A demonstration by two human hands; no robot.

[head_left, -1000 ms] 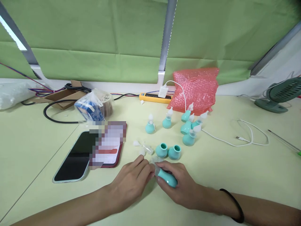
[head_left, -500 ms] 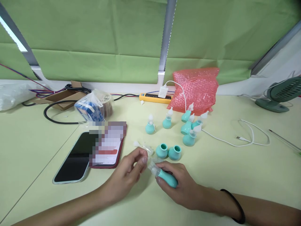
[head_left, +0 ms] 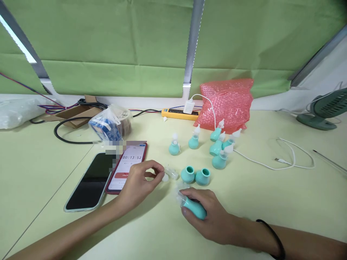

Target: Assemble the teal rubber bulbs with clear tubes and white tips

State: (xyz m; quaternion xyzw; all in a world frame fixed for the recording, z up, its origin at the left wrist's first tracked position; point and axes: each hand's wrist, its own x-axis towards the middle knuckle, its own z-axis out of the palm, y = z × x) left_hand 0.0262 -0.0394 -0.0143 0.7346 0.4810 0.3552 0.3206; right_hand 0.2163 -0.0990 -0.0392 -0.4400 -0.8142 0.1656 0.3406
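My right hand is wrapped round a teal nasal aspirator bulb, which lies on its side with a clear plastic collar pointing left. More translucent pieces lie on the table just past that collar, too blurred to tell apart. My left hand is closed in a pinch on a small white nozzle tip, right beside a clear plastic tube. Two teal bulbs with open necks stand between and beyond my hands: a left bulb and a right bulb.
Several teal aspirators with nozzles fitted, such as the nearest one, stand or lean farther back. Two phones, one dark and one showing a timer, lie at left. A pink bubble-wrap bag, yellow power strip and white cable are beyond.
My left hand has moved left and slightly up, from beside the aspirator's clear end to the small nozzle tip on the table. My right hand keeps the bulb in nearly the same spot.
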